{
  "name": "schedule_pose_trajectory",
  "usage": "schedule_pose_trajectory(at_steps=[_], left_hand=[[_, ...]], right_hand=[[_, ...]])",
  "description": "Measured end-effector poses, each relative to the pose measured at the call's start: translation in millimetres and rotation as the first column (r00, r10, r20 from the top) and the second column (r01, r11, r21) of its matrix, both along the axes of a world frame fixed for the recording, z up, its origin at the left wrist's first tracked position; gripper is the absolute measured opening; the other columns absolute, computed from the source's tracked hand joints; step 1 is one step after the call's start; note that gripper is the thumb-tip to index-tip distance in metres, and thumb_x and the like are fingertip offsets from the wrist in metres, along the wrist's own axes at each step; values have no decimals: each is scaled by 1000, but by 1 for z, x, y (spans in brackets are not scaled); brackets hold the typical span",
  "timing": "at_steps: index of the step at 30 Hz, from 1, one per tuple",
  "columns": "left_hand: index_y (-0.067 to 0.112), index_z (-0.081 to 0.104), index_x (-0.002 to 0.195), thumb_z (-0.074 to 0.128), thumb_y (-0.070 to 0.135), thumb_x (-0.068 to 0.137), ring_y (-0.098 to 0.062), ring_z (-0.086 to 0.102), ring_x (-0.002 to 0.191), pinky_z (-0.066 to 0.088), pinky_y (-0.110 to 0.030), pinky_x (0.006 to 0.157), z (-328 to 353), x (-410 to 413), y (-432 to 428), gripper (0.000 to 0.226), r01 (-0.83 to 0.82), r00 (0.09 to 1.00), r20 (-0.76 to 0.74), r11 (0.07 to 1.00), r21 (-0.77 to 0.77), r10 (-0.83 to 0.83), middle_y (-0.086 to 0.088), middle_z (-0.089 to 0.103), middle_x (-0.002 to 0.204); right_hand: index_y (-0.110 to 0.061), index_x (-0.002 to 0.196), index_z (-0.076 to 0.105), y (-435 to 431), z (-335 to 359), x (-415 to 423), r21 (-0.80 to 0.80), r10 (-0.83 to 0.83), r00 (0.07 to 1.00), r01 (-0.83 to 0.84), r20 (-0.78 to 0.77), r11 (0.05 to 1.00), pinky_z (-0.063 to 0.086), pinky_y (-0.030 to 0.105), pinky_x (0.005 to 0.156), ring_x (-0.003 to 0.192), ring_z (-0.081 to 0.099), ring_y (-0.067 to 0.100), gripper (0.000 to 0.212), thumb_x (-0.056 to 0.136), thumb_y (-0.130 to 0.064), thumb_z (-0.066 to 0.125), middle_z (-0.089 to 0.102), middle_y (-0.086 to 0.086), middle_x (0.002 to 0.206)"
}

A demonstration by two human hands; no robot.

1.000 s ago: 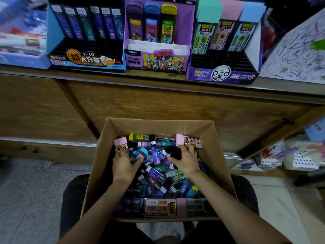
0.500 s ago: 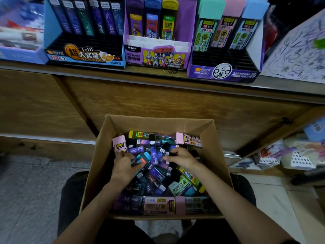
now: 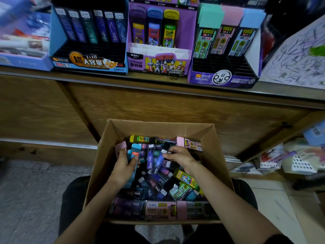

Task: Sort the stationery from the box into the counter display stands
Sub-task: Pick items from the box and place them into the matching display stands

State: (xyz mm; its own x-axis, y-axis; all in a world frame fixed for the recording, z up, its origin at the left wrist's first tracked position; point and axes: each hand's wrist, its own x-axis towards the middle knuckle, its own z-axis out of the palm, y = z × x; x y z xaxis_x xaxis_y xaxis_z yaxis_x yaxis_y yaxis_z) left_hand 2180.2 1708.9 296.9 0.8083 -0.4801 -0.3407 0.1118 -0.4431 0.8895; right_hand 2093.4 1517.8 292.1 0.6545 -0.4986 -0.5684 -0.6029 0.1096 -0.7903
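Note:
A cardboard box (image 3: 158, 127) rests on my lap, filled with several small lead-refill cases in pink, blue, purple, green and yellow. My left hand (image 3: 123, 167) grips a light-blue case (image 3: 134, 152) at the box's left side. My right hand (image 3: 181, 158) reaches into the pile at the upper middle and pinches a small dark case (image 3: 166, 153) with its fingertips. On the counter above stand three display stands: a blue one (image 3: 88, 64) with dark zodiac cases, a purple Ultraman one (image 3: 158, 65), and a purple one (image 3: 223, 78) with green, pink and blue cases.
A wooden counter front (image 3: 158, 106) rises just behind the box. A scribbled test sheet (image 3: 299, 59) lies on the counter at right. Lower shelves at right (image 3: 290, 161) hold assorted stationery. Another blue box (image 3: 22, 50) sits at far left. Tiled floor lies to both sides.
My left hand has lifted the light-blue case upright out of the pile. My right hand has shifted left and closed its fingertips on a dark case.

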Motion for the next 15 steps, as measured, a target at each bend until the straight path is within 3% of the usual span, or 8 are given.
schedule_pose_trajectory(at_steps=[2,4,7,10,11,13,15], left_hand=[[6,46,114,48,9,97,-23,64,86,54,-28,72,0,0,-2,17,-31,997,-68,998,-59,27,-6,63,92],[3,51,115,48,9,97,-24,65,88,55,-24,70,0,1,-3,19,-65,992,-118,993,-98,53,-7,64,93],[9,55,114,51,13,96,-31,64,99,51,-39,84,-1,3,-2,19,-86,987,-141,990,-109,71,-8,65,99],[14,54,124,51,16,97,-22,61,109,50,-38,92,1,5,-3,27,-91,988,-138,986,-139,72,-7,55,126],[19,56,120,51,16,96,-14,61,106,52,-32,88,2,5,-5,24,-95,990,-123,983,-159,75,-5,53,127],[22,58,108,52,14,96,3,65,81,51,-14,67,4,6,-9,16,-86,991,-118,976,-200,63,0,63,107],[17,57,109,53,14,95,2,66,73,50,-12,62,5,7,-13,14,-78,990,-134,973,-218,49,4,67,90]], right_hand=[[5,112,60,-7,3,-4,55,-28,999,29,-18,998,45,25,81,106,57,23,41,78,-10,75,63,15,117],[3,108,60,-13,6,-9,122,-48,998,51,-30,991,41,33,91,98,57,17,34,79,-9,74,65,2,96],[-5,95,64,-21,11,-18,173,-53,999,51,6,984,46,24,73,74,58,7,16,81,-6,71,62,-2,79],[-8,90,64,-29,18,-25,187,-43,996,29,75,982,49,21,67,75,65,9,11,81,-1,68,67,3,84],[-6,93,64,-32,20,-28,215,-55,993,32,101,976,53,21,64,77,66,12,15,81,4,66,68,6,88],[-3,100,63,-34,21,-34,259,-83,989,49,123,965,56,24,65,83,66,18,24,80,11,63,68,9,93],[-4,97,63,-33,20,-40,298,-107,985,63,134,952,57,26,66,83,66,19,27,79,16,60,68,9,93]])
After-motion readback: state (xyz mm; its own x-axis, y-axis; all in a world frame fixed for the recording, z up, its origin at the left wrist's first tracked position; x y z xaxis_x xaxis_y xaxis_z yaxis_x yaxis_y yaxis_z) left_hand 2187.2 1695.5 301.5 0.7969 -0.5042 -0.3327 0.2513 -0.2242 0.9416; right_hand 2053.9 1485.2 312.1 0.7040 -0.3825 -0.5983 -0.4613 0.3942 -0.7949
